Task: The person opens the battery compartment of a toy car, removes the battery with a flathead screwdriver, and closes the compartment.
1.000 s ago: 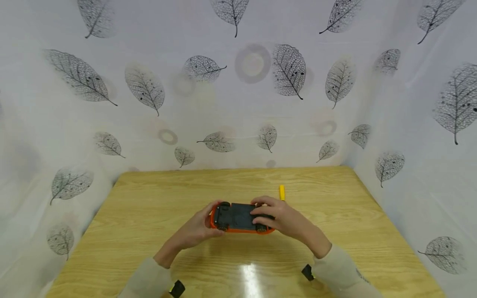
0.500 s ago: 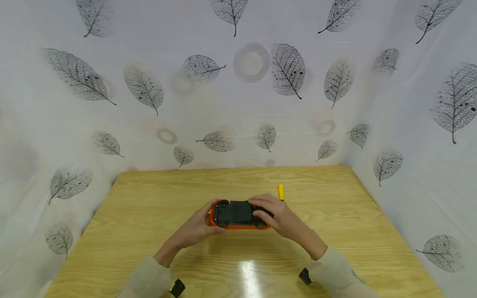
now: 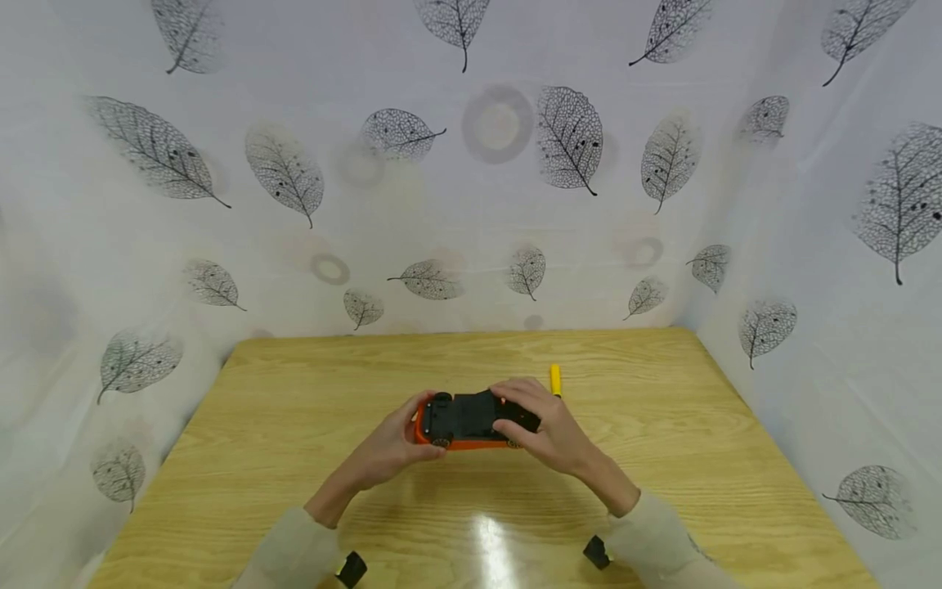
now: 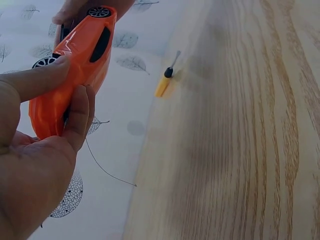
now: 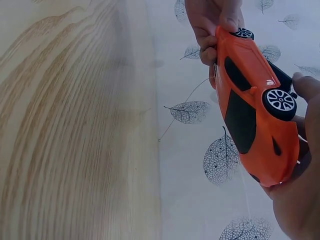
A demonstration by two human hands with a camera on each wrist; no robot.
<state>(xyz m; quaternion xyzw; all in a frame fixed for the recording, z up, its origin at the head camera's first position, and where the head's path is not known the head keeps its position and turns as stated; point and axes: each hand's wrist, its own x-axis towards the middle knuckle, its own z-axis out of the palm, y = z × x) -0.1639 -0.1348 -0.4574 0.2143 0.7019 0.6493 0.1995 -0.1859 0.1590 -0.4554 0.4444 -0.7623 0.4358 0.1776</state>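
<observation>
An orange toy car [image 3: 471,445] is held over the table with its black underside facing up. My left hand [image 3: 386,448] grips its left end, thumb along the near side and fingers around the far side, as the left wrist view also shows. At the other end is my right hand [image 3: 553,427], its thumb and fingers pinching the edges of the black base plate [image 3: 473,415]. That plate stands tilted, its right end raised off the orange body. In the right wrist view the plate [image 5: 281,76] juts out beside the thumb. My right fingers hide part of the underside.
A screwdriver [image 4: 163,86] with a yellow handle lies on the wooden table [image 3: 309,384] behind my right hand. White cloth [image 3: 441,204] printed with leaves hangs around the back and sides.
The right hand has shifted its thumb and fingers onto the plate's edges and moved slightly left. The base plate's right end has risen. The left hand's grip stays the same.
</observation>
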